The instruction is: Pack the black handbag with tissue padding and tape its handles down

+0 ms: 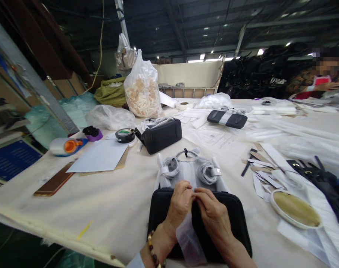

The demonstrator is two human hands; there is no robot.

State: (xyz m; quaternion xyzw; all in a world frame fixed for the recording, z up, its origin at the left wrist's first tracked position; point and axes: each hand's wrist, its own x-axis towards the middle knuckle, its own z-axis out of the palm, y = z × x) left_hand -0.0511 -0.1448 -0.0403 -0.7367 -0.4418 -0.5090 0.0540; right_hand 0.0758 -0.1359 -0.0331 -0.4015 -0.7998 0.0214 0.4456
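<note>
Left hand (180, 205) and right hand (214, 215) meet fingertip to fingertip, pinching a clear strip (187, 238) that runs toward the person over the bag (239, 219).

Table (116, 201) w/ black bag (236, 219), tape roll (125, 135)

Your black bag (236, 215) looks like matt, smooth leather; the strip (189, 240) over it is clear, glossy plastic film; the surface (110, 201) wears pale, matt cloth.
</note>
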